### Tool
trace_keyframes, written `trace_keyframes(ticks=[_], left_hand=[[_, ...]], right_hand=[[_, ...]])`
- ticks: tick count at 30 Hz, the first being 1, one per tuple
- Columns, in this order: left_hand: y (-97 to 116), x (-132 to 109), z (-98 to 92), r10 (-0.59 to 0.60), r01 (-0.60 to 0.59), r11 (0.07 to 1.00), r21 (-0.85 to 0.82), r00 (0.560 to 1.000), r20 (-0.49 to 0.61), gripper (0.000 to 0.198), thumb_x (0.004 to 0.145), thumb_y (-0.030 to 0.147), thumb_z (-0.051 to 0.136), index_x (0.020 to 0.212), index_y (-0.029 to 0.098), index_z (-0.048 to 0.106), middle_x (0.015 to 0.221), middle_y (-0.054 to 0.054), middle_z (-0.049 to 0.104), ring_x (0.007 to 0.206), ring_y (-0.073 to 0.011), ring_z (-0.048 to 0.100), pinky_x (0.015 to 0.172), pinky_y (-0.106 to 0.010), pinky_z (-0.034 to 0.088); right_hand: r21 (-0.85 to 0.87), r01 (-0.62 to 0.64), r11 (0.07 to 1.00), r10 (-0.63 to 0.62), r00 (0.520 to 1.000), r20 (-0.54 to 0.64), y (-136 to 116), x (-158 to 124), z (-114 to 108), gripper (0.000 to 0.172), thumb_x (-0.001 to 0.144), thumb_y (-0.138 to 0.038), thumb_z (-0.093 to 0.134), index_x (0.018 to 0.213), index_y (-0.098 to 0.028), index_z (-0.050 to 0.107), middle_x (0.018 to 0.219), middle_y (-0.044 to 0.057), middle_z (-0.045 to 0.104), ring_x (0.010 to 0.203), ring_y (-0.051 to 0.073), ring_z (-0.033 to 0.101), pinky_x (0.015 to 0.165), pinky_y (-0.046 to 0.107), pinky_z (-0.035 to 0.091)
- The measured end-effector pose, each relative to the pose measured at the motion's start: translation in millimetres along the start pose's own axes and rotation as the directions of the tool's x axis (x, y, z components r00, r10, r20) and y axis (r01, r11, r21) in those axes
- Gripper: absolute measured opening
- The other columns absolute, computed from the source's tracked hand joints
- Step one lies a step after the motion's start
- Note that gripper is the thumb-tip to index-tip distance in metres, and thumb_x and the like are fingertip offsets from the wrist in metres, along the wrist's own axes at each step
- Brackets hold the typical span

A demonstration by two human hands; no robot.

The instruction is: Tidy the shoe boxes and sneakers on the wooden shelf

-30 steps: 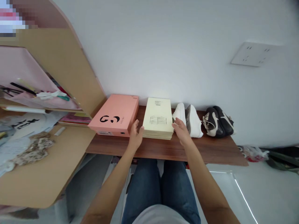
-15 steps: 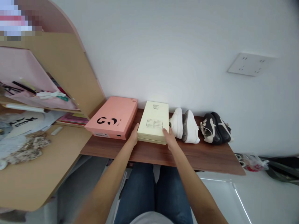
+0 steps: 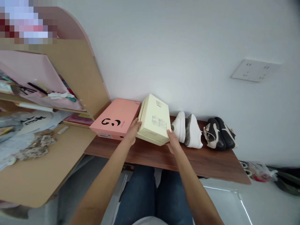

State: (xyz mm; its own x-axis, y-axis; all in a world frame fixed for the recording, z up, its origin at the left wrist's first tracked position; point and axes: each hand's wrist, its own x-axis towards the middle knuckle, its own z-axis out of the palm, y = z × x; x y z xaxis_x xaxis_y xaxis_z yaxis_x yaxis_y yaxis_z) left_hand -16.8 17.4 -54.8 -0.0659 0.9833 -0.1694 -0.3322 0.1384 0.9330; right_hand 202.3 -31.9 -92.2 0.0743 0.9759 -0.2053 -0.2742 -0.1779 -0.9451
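Note:
A cream shoe box (image 3: 154, 119) with printed labels on its lid is lifted off the dark wooden bench (image 3: 206, 162) and tilted, its far end raised. My left hand (image 3: 133, 132) grips its left side and my right hand (image 3: 172, 141) grips its right near corner. A pink shoe box (image 3: 116, 119) with a black logo lies just left of it on the bench, close to my left hand. A pair of white sneakers (image 3: 187, 130) stands immediately right of the cream box, near my right hand.
A pair of black and white sneakers (image 3: 219, 132) sits further right on the bench against the white wall. A light wooden desk (image 3: 42, 165) with clothes and a shelf unit is at the left. A wall socket plate (image 3: 255, 70) is up right. My jeans-clad legs (image 3: 154, 197) are below the bench.
Both hands closed onto the sides of the cream box, then lifted it off the bench and tilted it, shifting it slightly leftward toward the pink box.

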Motion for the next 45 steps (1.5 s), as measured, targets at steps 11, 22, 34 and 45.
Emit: trace_keyframes(ticks=[11,22,34,45], left_hand=[[42.4,-8.7,-4.5,0.006,-0.005,1.0,-0.009,0.993,0.119,0.05,0.068,0.03,0.077,0.113,0.011,0.067,0.101,-0.014,0.074,0.099,-0.0283,0.068,0.084,-0.037,0.053],[34.7,-14.2,14.1,0.039,-0.056,0.988,0.144,0.992,0.118,0.055,0.068,0.027,0.078,0.12,0.017,0.067,0.108,-0.013,0.074,0.103,-0.0299,0.068,0.089,-0.04,0.052],[8.7,-21.1,16.9,0.036,-0.011,0.993,-0.115,0.976,0.214,0.054,0.081,0.049,0.062,0.125,0.018,0.065,0.115,-0.009,0.072,0.115,-0.0291,0.061,0.098,-0.039,0.047],[-55.2,-15.7,-4.8,-0.207,0.2,0.964,-0.174,0.978,-0.027,0.031,0.078,0.036,0.064,0.103,0.017,0.069,0.099,-0.006,0.074,0.101,-0.0235,0.066,0.081,-0.031,0.053]], right_hand=[[-0.217,0.121,0.969,-0.116,0.993,0.035,1.6,-0.4,38.2,0.088,0.076,-0.071,0.062,0.15,-0.032,0.034,0.163,-0.001,0.016,0.152,0.021,0.0,0.122,0.049,-0.001],[-0.105,0.11,0.988,-0.094,0.986,0.14,-28.1,-8.7,59.0,0.091,0.077,-0.064,0.067,0.153,-0.034,0.026,0.159,-0.002,0.03,0.146,0.025,0.032,0.118,0.048,0.029],[-0.117,0.121,0.986,-0.114,0.991,0.072,-21.1,-19.3,52.6,0.081,0.084,-0.062,0.054,0.154,-0.035,0.024,0.155,-0.005,0.038,0.144,0.027,0.034,0.117,0.05,0.03],[-0.137,0.17,0.976,-0.166,0.985,0.039,-15.9,-17.8,32.1,0.077,0.086,-0.054,0.045,0.155,-0.035,0.018,0.158,-0.005,0.034,0.142,0.025,0.037,0.114,0.05,0.034]])
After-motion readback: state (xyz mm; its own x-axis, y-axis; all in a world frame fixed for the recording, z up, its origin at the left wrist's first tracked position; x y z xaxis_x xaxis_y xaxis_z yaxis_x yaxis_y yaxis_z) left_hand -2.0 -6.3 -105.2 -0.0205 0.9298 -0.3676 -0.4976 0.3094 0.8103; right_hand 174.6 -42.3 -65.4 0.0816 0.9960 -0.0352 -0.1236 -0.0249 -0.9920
